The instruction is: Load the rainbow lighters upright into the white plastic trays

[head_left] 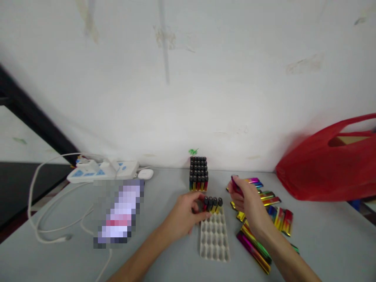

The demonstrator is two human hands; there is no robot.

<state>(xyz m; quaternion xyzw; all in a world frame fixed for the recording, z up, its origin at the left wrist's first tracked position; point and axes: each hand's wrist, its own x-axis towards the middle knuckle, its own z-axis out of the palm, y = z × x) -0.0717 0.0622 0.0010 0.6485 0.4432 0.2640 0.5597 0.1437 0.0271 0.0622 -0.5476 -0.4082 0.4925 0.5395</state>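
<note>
My left hand (188, 213) curls around the upper left corner of a white tray (214, 239) with rows of small cells. Its thumb lies on the tray's edge, and the index finger is beside several upright lighters (210, 203) with black tops and shiny bodies in the tray's far row. The nearer cells hold nothing. My right hand (245, 197) is closed on a purple lighter (235, 186), partly hidden by the fingers, raised right of the tray. Below and around that hand, several loose metallic lighters (254, 252) lie in gold, red, green, blue and purple.
A block of upright black-topped lighters (199, 172) stands behind the tray near the wall. To the right sits a red bag (326, 168). On the left are a power strip (102, 171), a white earbud case (145, 174), a blurred-out phone (120, 213) and looping white cables (39, 219).
</note>
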